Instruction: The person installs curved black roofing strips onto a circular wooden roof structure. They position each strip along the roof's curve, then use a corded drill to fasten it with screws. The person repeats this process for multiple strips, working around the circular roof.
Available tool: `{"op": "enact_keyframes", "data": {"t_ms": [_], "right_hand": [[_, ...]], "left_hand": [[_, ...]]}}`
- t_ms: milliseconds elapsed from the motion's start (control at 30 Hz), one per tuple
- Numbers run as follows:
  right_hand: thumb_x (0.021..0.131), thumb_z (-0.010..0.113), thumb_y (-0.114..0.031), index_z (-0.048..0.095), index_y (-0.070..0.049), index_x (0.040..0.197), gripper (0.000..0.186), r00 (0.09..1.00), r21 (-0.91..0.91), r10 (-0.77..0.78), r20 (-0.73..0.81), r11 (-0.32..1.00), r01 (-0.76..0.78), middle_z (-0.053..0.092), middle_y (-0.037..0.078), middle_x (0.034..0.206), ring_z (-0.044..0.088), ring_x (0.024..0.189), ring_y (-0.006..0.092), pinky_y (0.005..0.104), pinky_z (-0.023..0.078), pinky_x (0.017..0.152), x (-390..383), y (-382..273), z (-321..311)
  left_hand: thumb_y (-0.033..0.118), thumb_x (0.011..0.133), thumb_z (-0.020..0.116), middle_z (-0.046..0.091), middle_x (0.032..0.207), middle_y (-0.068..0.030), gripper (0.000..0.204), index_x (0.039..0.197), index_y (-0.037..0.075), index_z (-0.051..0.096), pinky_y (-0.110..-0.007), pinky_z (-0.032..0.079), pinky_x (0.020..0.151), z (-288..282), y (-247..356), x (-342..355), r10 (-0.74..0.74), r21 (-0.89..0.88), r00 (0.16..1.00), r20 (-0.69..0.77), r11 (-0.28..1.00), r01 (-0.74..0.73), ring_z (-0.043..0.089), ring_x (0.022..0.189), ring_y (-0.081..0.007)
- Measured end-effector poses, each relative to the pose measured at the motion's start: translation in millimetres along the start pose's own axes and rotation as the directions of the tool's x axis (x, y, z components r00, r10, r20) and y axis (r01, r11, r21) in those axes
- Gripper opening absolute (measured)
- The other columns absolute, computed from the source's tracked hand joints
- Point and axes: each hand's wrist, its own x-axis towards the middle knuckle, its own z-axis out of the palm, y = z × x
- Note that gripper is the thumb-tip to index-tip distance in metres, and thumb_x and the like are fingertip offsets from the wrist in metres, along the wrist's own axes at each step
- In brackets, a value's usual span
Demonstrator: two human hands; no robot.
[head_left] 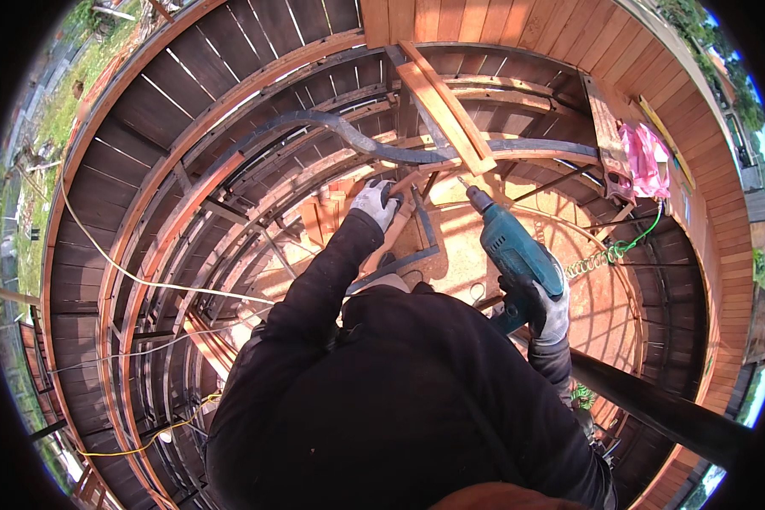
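Observation:
My right hand [552, 308], in a white and dark work glove, is wrapped round the grip of a teal power drill [520, 242]. The drill points up and to the left, its grey chuck near the end of a light wooden board [446, 106]. My left hand [374, 204], also gloved, is closed at the edge of a short reddish wooden piece [406, 204] left of the drill. Its fingertips are partly hidden. Beside that piece runs a dark angled metal bar [427, 228].
Curved wooden walls [221, 64] and ribs surround me. A dark wavy strip [348, 132] crosses ahead. Pink plastic [646, 161] and a coiled green hose [608, 255] are on the right. A pale cable [161, 285] spans the left; a black pole [654, 399] lies lower right.

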Motion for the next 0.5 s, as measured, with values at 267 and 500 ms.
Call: {"op": "enact_keyframes", "data": {"t_ms": [267, 500], "right_hand": [[0.089, 0.06, -0.014, 0.043, 0.005, 0.132, 0.05, 0.956, 0.482, 0.283, -0.073, 0.849, -0.214, 0.064, 0.017, 0.101, 0.069, 0.081, 0.0223, 0.031, 0.056, 0.061, -65.3, 25.5, 11.5], [0.088, 0.056, -0.017, 0.04, 0.004, 0.133, 0.053, 0.958, 0.557, 0.264, -0.109, 0.815, -0.161, 0.064, 0.019, 0.104, 0.07, 0.076, 0.0253, 0.0323, 0.058, 0.063, -64.9, 38.6, 41.5]], "left_hand": [[0.021, 0.083, 0.061, 0.056, 0.117, -0.0184, 0.037, 0.118, 0.008, 0.056, -0.043, 0.047, 0.092, -44.1, 3.2, 17.5, 0.084, 0.319, 0.991, 0.106, 0.941, -0.114, 0.058, 0.106, -0.0363], [0.029, 0.079, 0.066, 0.059, 0.116, -0.0114, 0.038, 0.112, 0.011, 0.06, -0.043, 0.041, 0.095, -42.3, -6.9, 55.4, 0.284, 0.549, 0.944, 0.168, 0.769, -0.329, 0.053, 0.114, -0.0298]]}}
